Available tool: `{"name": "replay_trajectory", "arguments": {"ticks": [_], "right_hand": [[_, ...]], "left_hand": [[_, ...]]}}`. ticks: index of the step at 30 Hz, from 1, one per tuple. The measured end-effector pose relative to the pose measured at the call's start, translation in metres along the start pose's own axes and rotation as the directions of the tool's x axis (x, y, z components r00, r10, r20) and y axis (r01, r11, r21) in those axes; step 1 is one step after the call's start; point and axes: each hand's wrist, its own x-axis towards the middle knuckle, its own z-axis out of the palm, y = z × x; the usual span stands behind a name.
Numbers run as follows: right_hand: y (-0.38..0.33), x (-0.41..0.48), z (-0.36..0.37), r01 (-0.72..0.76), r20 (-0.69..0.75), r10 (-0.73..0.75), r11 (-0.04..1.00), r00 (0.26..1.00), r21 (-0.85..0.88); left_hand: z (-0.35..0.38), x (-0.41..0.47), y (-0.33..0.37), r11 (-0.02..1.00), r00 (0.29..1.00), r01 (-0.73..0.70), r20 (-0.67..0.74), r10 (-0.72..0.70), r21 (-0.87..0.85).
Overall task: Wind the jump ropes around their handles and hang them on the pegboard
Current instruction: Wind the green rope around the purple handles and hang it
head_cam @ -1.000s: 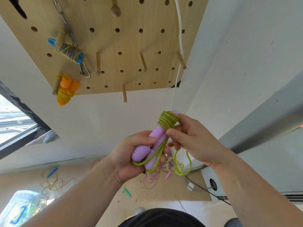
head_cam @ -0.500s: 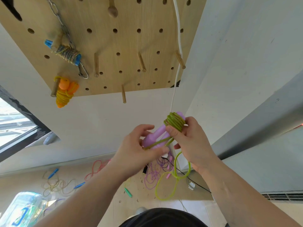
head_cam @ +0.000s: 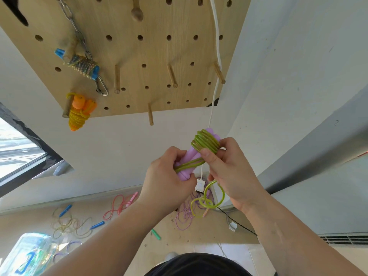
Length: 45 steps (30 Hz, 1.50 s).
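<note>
Handles betw. left hand & right hand, below pegboard; hung ropes at its left.

Left hand regripped the purple handles; green rope's loop shrank.

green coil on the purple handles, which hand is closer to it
Right. The right hand pinches the green coil, thumb on its windings; the left hand grips the purple handles lower down, below-left of the coil, not touching it.
</note>
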Motion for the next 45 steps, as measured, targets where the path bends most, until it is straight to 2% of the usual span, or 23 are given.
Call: {"name": "replay_trajectory", "arguments": {"ticks": [3,7,11,12,14,16,19,22,25,28,30,32,33,35,36,38,40,43,45], "right_hand": [[-0.004,-0.001,-0.005,0.006,0.09,-0.011,0.999,0.996,0.048],[-0.01,-0.001,-0.011,0.011,0.12,-0.013,1.0,0.993,0.023],[-0.011,0.001,-0.02,0.016,0.137,0.005,0.989,0.99,-0.148],[-0.009,0.002,-0.023,0.0,0.139,0.024,0.985,0.99,-0.174],[-0.006,0.001,-0.026,-0.031,0.191,0.053,0.993,0.98,-0.115],[-0.004,0.0,-0.027,-0.009,0.267,0.02,0.999,0.964,-0.041],[-0.007,0.0,-0.026,0.073,0.323,-0.064,0.997,0.944,-0.016],[-0.012,0.002,-0.023,0.112,0.338,-0.112,0.994,0.934,0.021],[-0.01,0.003,-0.019,0.105,0.29,-0.117,0.993,0.95,0.056],[-0.001,0.002,-0.016,0.084,0.219,-0.095,0.995,0.971,0.057],[0.002,0.001,-0.014,0.053,0.17,-0.062,0.997,0.984,0.055],[0.004,0.0,-0.012,0.014,0.105,-0.02,0.998,0.994,0.056],[0.005,0.0,-0.012,0.008,0.068,-0.01,0.999,0.998,0.041],[0.007,0.001,-0.01,-0.001,-0.006,0.001,1.0,1.0,0.007],[0.007,0.002,-0.009,-0.009,-0.044,0.009,1.0,0.999,0.002],[0.007,0.004,-0.007,-0.028,-0.098,0.03,0.999,0.995,0.018],[0.006,0.004,-0.002,-0.031,-0.102,0.036,0.998,0.994,0.048],[0.004,0.002,0.0,-0.018,-0.076,0.022,0.998,0.997,0.058],[0.0,0.001,-0.002,0.012,-0.022,-0.011,0.998,1.0,0.054]], "left_hand": [[-0.004,0.004,0.005,0.971,0.986,0.162,0.064,-0.153,-0.177],[-0.006,0.007,0.013,0.888,0.962,0.27,0.146,-0.231,-0.372],[-0.012,0.01,0.018,0.69,0.911,0.412,0.284,-0.299,-0.596],[-0.015,0.011,0.018,0.652,0.899,0.435,0.333,-0.284,-0.621],[-0.021,0.011,0.017,0.604,0.872,0.471,0.442,-0.21,-0.643],[-0.023,0.009,0.017,0.538,0.835,0.514,0.534,-0.133,-0.669],[-0.022,0.006,0.019,0.372,0.757,0.619,0.652,-0.047,-0.691],[-0.021,0.001,0.017,0.235,0.689,0.699,0.724,0.034,-0.676],[-0.02,0.003,0.011,0.192,0.645,0.74,0.761,0.07,-0.645],[-0.024,0.008,0.007,0.225,0.604,0.779,0.797,-0.019,-0.585],[-0.024,0.011,0.008,0.337,0.634,0.757,0.755,-0.168,-0.56],[-0.021,0.012,0.005,0.56,0.771,0.625,0.543,-0.333,-0.543],[-0.02,0.011,0.004,0.681,0.843,0.53,0.402,-0.358,-0.505],[-0.019,0.005,0.006,0.898,0.945,0.317,0.187,-0.269,-0.306],[-0.017,0.001,0.007,0.962,0.969,0.216,0.155,-0.19,-0.167],[-0.009,-0.005,0.008,0.997,0.985,0.068,0.155,-0.073,0.037],[-0.002,-0.008,0.009,0.995,0.994,0.01,0.112,-0.021,0.1],[-0.001,-0.007,0.009,0.996,0.999,0.009,0.032,-0.011,0.084],[-0.005,-0.005,0.012,0.998,0.998,0.057,0.027,-0.057,-0.011]]}}
